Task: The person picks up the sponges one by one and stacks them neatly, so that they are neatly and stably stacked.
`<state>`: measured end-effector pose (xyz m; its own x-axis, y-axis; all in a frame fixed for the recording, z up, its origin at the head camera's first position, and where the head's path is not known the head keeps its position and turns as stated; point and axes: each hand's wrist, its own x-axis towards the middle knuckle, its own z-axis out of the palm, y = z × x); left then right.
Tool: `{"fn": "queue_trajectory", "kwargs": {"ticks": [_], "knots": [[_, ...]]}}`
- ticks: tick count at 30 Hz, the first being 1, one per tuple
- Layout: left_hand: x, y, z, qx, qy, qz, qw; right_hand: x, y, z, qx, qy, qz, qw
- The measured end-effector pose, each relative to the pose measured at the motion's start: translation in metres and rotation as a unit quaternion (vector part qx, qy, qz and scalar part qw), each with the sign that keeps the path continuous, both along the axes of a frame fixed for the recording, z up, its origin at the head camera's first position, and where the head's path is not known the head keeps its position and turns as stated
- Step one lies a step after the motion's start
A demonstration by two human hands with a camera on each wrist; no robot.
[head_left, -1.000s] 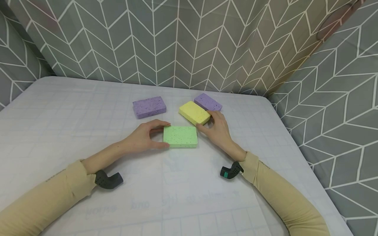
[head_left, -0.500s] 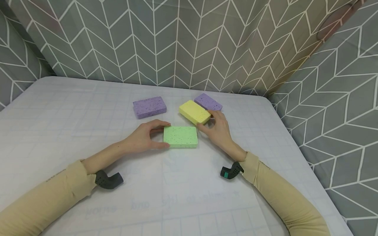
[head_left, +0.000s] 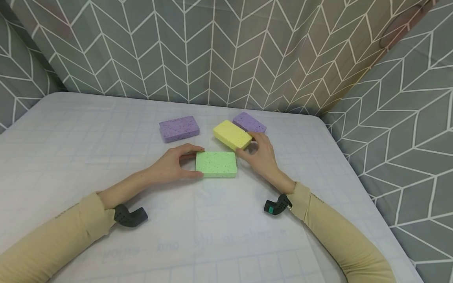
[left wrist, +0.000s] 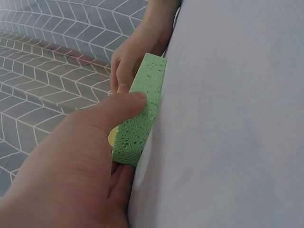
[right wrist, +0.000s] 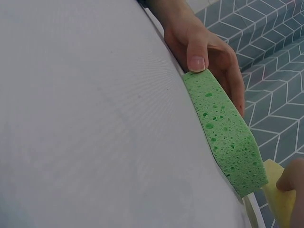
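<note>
From my end, the biggest thing on the head feed is grey cloth (head_left: pixel 198 51) with a white chevron pattern, filling the far side of the room and both flanks. Against it stands one table (head_left: pixel 88 145) with rounded far corners, its white cover ruled with faint grid lines. I count two arms in two beige sleeves, the left sleeve (head_left: pixel 56 232) and the right sleeve (head_left: pixel 339 232), both reaching in from the near edge.

Two bare hands work at mid-table. The left hand (head_left: pixel 173 164) is spread just wide enough to grip the green sponge (head_left: pixel 216 163) by its left end, thumb on the near side, fingers at the far side. The right hand (head_left: pixel 260 156) pinches the right end of the yellow sponge (head_left: pixel 232 135) between thumb and fingers.

I count four sponges: two purple, one green, one yellow. The green lies flat, nearest me; the yellow sits slantwise just beyond it, and I can't tell whether they touch. One purple sponge (head_left: pixel 179 129) lies apart to the left, the second purple sponge (head_left: pixel 249 122) right behind the yellow.

Smaller still are two black wrist devices (head_left: pixel 130 216), one per cuff, and faint reversed lettering (head_left: pixel 122 251) on the cover.
</note>
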<state>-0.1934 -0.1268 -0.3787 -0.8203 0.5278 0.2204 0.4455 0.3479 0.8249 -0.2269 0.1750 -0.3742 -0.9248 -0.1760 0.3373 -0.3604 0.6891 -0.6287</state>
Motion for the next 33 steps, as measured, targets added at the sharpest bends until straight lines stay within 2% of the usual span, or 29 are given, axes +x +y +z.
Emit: {"fn": "queue_trajectory", "kwargs": {"ticks": [10,22,33], "knots": [[0.0006,0.0005,0.0005,0.004,-0.004,-0.002,1.0,0.0015,0.0011,-0.0006,-0.011,0.013,0.018,0.9997],[0.0002,0.0001,-0.0006,0.005,-0.001,-0.003,1.0,0.0011,0.0021,-0.0021,-0.023,0.052,0.056,0.9968],[-0.0003,-0.0003,-0.0018,0.006,-0.004,-0.001,1.0,0.0008,0.0026,-0.0027,-0.029,0.056,0.073,0.9953]]}}
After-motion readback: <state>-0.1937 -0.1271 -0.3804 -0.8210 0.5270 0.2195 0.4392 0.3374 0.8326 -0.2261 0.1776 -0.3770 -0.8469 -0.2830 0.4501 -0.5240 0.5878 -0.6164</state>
